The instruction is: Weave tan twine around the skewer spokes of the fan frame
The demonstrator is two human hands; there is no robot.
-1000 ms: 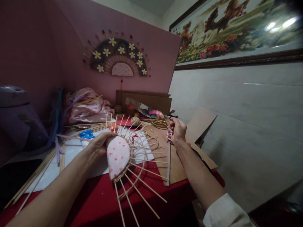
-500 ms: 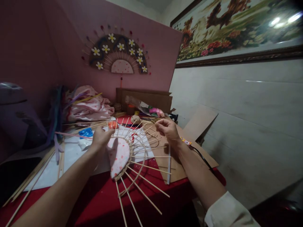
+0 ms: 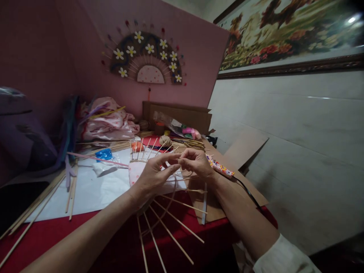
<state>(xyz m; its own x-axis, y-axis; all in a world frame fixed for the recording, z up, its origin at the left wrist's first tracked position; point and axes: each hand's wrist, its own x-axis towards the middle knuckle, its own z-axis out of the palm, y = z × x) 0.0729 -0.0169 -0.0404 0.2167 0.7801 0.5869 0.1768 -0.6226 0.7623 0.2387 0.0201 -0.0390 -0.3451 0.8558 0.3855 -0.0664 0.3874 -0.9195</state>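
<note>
A half-round fan frame [image 3: 179,222] of thin wooden sticks lies over the table's front edge, its sticks spreading outward. Twine is woven across them in an arc. White fabric with red spots [image 3: 133,173] covers its centre, mostly hidden behind my left hand. My left hand [image 3: 155,174] is over the frame, thumb and fingers pinched. Its fingertips meet those of my right hand [image 3: 196,163], pinched as well, above the stick ends. Whatever lies between the fingertips is too small to make out. Just beyond them sits a ball of twine [image 3: 165,141].
White paper [image 3: 85,193] and brown cardboard [image 3: 213,210] cover parts of the red cloth [image 3: 57,242]. A flower-patterned object [image 3: 222,167] with a black cord lies by my right wrist. Loose sticks [image 3: 36,206] are at left. A finished flowered fan [image 3: 149,49] hangs behind.
My left hand has left the fabric's upper edge and moved right to meet my right hand. The right hand has dropped slightly. The camera view has shifted a little.
</note>
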